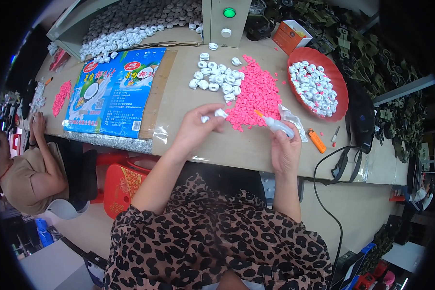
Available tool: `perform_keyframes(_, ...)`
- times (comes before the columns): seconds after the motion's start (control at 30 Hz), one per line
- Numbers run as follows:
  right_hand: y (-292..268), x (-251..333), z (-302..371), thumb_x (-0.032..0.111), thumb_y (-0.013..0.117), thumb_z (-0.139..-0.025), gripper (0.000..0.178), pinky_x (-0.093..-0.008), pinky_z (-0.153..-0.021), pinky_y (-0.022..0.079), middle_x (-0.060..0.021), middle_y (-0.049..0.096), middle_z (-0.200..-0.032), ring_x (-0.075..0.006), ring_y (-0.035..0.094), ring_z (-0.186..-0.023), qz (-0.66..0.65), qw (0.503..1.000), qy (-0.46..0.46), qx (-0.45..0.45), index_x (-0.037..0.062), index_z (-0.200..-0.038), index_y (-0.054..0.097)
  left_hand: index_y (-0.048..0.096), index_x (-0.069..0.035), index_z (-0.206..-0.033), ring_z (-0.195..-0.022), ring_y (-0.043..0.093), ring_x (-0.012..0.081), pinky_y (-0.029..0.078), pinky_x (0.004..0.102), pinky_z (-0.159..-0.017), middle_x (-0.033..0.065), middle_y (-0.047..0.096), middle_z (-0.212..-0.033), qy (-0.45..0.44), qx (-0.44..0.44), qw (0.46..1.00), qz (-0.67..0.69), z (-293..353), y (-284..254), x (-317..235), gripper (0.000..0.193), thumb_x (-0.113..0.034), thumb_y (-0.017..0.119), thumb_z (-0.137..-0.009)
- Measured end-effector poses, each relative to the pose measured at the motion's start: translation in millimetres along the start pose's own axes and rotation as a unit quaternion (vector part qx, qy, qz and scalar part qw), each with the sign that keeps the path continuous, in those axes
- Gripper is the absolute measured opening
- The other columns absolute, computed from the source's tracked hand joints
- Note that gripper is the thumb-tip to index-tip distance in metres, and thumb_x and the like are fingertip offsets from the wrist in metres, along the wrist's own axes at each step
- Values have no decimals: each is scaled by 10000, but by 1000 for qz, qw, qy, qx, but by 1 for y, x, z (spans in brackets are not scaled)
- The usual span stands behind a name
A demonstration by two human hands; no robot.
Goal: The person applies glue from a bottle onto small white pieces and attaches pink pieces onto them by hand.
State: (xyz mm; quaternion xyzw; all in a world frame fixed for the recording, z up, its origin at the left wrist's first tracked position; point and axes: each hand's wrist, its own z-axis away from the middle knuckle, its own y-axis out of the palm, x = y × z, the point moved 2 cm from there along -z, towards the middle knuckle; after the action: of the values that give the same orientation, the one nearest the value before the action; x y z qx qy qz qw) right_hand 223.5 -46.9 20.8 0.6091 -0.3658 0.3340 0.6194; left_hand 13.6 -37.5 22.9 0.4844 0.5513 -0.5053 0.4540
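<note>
My left hand (194, 126) is closed on a small white plastic piece (221, 113), held at the fingertips over the table. A second white piece shows against its fingers. In my right hand (285, 152) is a small translucent squeeze bottle (281, 128) with a thin orange tip. The bottle tilts so that its tip points up and left, towards my left hand but apart from it. Just beyond both hands spreads a heap of small pink pieces (257, 92). A cluster of white round pieces (216, 76) lies against its left side.
At right stands a red scalloped bowl (342, 92) of white pieces. Nearby are an orange lighter (316, 140), a crumpled plastic wrapper (292, 121), a small knife (335, 135) and a black cable (319, 169). A blue printed cardboard sheet (112, 92) lies left; another person (36, 174) sits beyond it.
</note>
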Motion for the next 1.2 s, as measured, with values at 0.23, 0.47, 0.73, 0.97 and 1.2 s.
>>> perform_keyframes(0.23, 7, -8, -7, 39, 583, -737, 227, -244, -626, 409, -64, 504, -878, -116, 492, -732, -84, 994, -25, 71, 21, -930, 466, 479, 18, -1047, -754, 565, 126, 462, 218, -681, 73, 554, -844, -70, 20, 961, 267, 22, 22, 8, 275, -28, 539, -782)
perform_keyframes(0.47, 17, -14, 0, 78, 594, -749, 250, -223, -613, 414, -76, 489, -912, -116, 491, -727, -82, 993, -43, 72, 19, -939, 441, 468, 21, -1054, -763, 566, 117, 459, 213, -696, 79, 565, -860, -72, 47, 967, 242, 25, 23, 15, 274, -19, 526, -789)
perform_keyframes(0.73, 12, -19, 7, 113, 603, -753, 250, -203, -604, 400, -63, 455, -870, -107, 469, -691, 153, 975, -135, 87, 11, -907, 435, 470, 24, -1053, -755, 563, 113, 456, 211, -689, 78, 561, -838, -68, 33, 974, 215, 25, 23, 12, 263, -9, 508, -795)
perform_keyframes(0.97, 17, -16, 11, 144, 596, -765, 252, -215, -655, 385, -57, 446, -870, -100, 455, -741, 221, 959, -143, 102, 9, -902, 433, 476, 17, -1064, -757, 555, 102, 441, 205, -694, 71, 572, -824, -70, 33, 975, 210, 27, 23, 11, 270, -13, 512, -799)
perform_keyframes(1.2, 17, -17, 11, 108, 589, -760, 222, -219, -662, 374, -63, 449, -845, -108, 448, -741, 239, 953, -153, 107, 0, -883, 438, 481, 17, -1062, -759, 555, 102, 442, 203, -697, 73, 574, -821, -60, 32, 976, 205, 27, 22, 13, 269, -4, 513, -795)
